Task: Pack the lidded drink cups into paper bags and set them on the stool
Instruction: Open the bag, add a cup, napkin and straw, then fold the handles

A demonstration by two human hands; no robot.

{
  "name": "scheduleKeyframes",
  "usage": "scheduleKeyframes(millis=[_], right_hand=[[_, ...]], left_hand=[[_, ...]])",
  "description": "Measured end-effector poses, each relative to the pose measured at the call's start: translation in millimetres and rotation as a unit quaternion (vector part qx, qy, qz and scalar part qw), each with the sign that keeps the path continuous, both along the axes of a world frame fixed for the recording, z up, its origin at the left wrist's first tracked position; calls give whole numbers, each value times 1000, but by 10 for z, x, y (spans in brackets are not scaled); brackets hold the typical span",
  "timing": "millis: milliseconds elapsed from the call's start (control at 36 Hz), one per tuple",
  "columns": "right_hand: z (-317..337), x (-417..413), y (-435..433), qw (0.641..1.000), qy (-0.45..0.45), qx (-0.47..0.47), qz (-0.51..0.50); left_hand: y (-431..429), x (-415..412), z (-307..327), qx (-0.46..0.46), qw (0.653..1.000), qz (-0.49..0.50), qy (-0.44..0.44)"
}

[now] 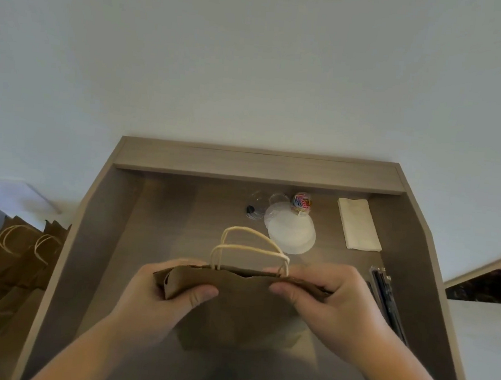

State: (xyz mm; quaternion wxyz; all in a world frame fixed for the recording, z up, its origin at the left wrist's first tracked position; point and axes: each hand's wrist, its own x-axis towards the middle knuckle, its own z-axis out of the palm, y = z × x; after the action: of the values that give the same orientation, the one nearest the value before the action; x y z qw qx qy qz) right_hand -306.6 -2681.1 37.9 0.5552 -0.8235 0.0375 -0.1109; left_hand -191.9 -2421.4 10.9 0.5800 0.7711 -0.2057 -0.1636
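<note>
1. The left hand (170,292) and right hand (322,293) each pinched the top edge of one paper bag (242,307) above the desk (156,212). I couldn't tell if it held a cup.
2. At least four more bags (23,248) lay to the left; I saw no stool.
3. One stack of lids (291,232) and one napkin pile (358,223) waited.

Matt brown paper bag (242,307) (twisted cord handles (250,250)) on smooth wood-grain desk (181,202).
</note>
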Motion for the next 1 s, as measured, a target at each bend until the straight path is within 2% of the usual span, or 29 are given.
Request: scheduleKeyframes(millis=[83,167,222,250,306,361,417,444,528,778,1000], right_hand=[[-58,31,-12,1000,4,-1,-19],[-76,41,-25,999,35,-18,-11],[-110,14,-83,999,22,36,3],[-172,10,-147,996,9,83,-13],[-387,29,-347,988,23,100,-116],[-701,38,-598,965,112,15,-236],[-1044,-19,-846,925,231,-102,-283],[-1187,-62,-926,906,285,-130,-285],[-1417,-154,-983,885,360,-113,-271],[-1519,-182,-823,881,342,-145,-292],[-1576,-91,-854,889,300,-183,-295]], left_hand=[[-17,45,55,29,998,-54,4],[-32,96,85,54,998,-36,13],[-14,116,89,47,998,-26,15],[-6,120,94,47,999,-22,10],[6,111,103,60,998,-14,-9],[-3,93,110,69,997,-9,-21],[-23,75,111,68,998,-5,-18],[-30,66,117,67,998,-5,-20],[-23,44,132,56,997,2,-45],[-27,-51,207,47,994,29,-98],[-3,-98,314,91,982,9,-164]])
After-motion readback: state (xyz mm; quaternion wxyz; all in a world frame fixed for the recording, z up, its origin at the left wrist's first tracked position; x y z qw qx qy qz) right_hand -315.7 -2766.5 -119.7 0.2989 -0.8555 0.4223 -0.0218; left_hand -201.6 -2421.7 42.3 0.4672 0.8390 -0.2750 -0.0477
